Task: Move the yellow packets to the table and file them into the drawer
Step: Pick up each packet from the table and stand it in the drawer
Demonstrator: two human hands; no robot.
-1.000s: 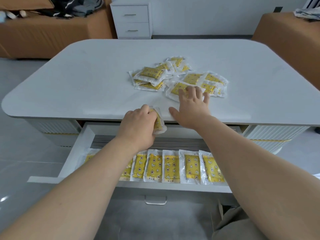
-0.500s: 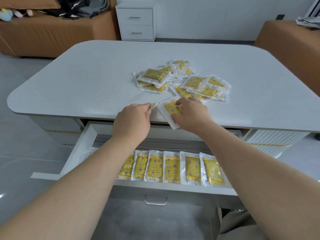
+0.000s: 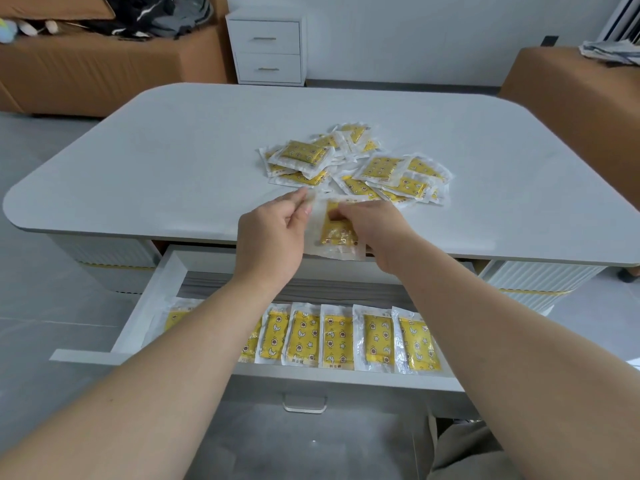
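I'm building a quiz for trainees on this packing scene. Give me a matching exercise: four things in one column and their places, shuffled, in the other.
Things:
1. pile of yellow packets
2. row of yellow packets
3. single yellow packet
4. white two-drawer cabinet

Places:
a. held between the left hand and the right hand
b. by the far wall
c. loose on the table
d. side by side in the open drawer

Pairs: 1-c; 2-d; 3-a; 4-b.
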